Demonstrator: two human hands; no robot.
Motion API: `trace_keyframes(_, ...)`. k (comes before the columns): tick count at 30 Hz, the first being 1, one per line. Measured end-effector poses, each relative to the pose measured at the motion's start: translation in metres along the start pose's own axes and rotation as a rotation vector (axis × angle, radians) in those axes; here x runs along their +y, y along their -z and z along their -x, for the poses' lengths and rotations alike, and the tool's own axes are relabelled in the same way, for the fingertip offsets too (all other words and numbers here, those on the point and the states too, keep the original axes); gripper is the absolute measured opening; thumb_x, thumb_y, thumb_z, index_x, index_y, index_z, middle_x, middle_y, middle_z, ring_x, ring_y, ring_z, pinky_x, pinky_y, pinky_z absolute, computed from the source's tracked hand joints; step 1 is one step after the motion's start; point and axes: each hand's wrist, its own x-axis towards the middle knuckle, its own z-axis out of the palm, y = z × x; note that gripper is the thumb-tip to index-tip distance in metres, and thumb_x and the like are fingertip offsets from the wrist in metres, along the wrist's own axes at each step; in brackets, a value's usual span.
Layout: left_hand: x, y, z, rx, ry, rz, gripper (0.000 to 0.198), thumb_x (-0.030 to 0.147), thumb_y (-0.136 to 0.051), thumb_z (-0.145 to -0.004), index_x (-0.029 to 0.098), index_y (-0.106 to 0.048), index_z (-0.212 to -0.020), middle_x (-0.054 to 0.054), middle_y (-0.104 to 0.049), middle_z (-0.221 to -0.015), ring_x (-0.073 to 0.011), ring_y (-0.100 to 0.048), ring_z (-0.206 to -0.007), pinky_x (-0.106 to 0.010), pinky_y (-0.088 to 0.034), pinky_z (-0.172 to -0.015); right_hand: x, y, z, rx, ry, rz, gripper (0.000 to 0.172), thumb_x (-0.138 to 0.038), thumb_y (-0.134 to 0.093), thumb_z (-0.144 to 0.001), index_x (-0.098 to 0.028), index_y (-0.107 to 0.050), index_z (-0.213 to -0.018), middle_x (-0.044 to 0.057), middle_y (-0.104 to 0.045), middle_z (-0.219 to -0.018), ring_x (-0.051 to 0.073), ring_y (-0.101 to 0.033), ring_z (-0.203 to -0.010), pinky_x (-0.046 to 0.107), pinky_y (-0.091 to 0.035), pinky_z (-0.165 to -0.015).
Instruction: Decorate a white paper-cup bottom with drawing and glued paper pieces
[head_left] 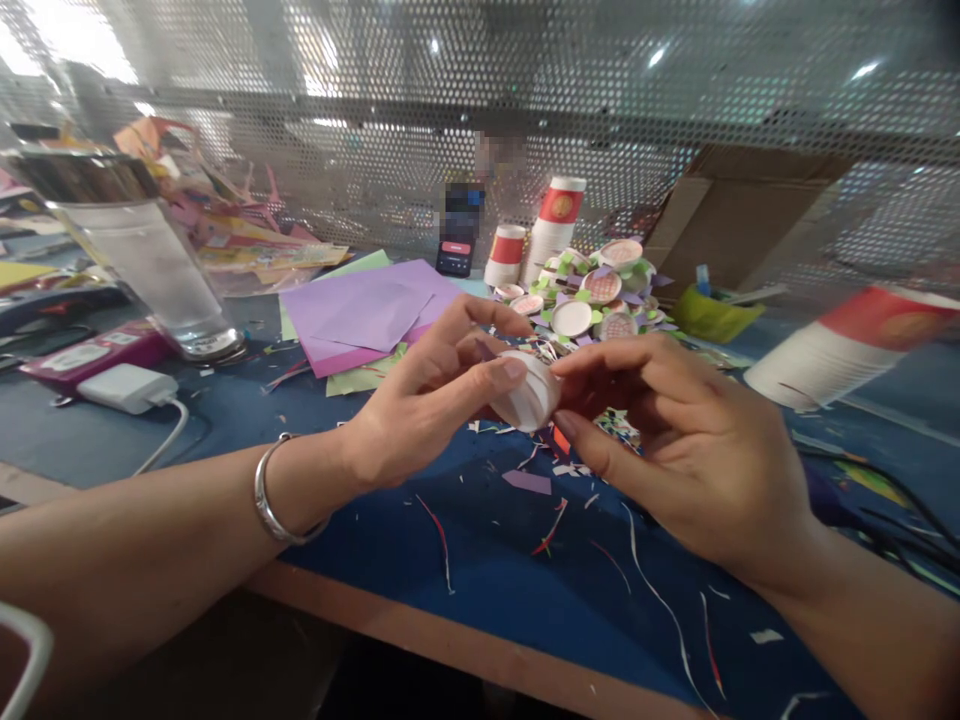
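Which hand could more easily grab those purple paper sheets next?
Probably the left hand, nearer the purple sheets, though it holds the small, round, white, paper-like piece. The right hand is farther away.

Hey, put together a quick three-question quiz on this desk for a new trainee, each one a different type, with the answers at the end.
1. Whose thumb lies across the small round white piece: the left hand's or the right hand's?
2. True or false: the silver bangle is on the left wrist.
3. Multiple choice: what color is the top sheet of the paper stack beyond the left hand?
A) black
B) purple
C) orange

Key:
1. The left hand's.
2. True.
3. B.
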Motion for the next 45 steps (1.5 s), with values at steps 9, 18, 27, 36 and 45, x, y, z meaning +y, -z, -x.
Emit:
trace_keyframes(9,-0.005,-0.003,0.001,-0.029,0.022,0.005,0.019,0.039,-0.066,-0.097,0.022,-0.058,-0.103,-0.001,-0.062,-0.089,-0.0116,-0.06,-0.078,-0.026,-0.053,-0.077,0.003,-0.002,-0.001,-0.01,-0.071,-0.015,0.022,-0.017,-0.072,-0.088,-0.022,-0.063,-0.108,-0.001,-0.069,-0.09,0.01,-0.066,-0.071,0.02,-0.057,-0.06)
trace_keyframes(18,-0.01,0.003,0.001,-0.115,-0.101,-0.17,0.036,0.028,-0.076,-0.089,0.019,-0.053,-0.115,-0.007,-0.058,-0.111,-0.0152,-0.061,-0.094,-0.026,-0.054,-0.079,-0.003,-0.002,-0.003,-0.001,-0.117,-0.013,0.016,-0.018,-0.07,-0.089,-0.022,-0.061,-0.102,-0.001,-0.068,-0.087,0.01,-0.065,-0.07,0.02,-0.056,-0.06)
trace_keyframes(27,-0.014,0.002,0.001,-0.022,-0.1,-0.273,0.031,0.024,-0.073,-0.088,0.019,-0.051,-0.108,-0.001,-0.058,-0.096,-0.0103,-0.058,-0.078,-0.023,-0.053,-0.07,-0.003,-0.01,-0.002,-0.017,-0.136,-0.059,0.015,-0.019,-0.069,-0.09,-0.022,-0.061,-0.101,-0.002,-0.067,-0.088,0.01,-0.066,-0.07,0.02,-0.055,-0.057)
trace_keyframes(36,-0.01,-0.006,0.001,0.002,0.067,-0.141,0.032,0.029,-0.07,-0.09,0.02,-0.048,-0.112,0.0,-0.057,-0.094,-0.0102,-0.06,-0.075,-0.024,-0.054,-0.069,-0.004,-0.014,0.001,0.002,-0.131,-0.054,0.02,-0.016,-0.071,-0.086,-0.022,-0.06,-0.102,-0.002,-0.068,-0.088,0.011,-0.068,-0.076,0.022,-0.057,-0.065)
trace_keyframes(45,-0.01,-0.003,0.0,0.047,-0.013,-0.271,0.035,0.027,-0.071,-0.085,0.018,-0.055,-0.115,0.003,-0.054,-0.08,-0.009,-0.053,-0.067,-0.022,-0.049,-0.063,-0.003,-0.021,0.004,0.076,-0.095,0.072,0.02,-0.013,-0.068,-0.086,-0.021,-0.058,-0.101,-0.005,-0.067,-0.083,0.008,-0.068,-0.066,0.022,-0.055,-0.063)
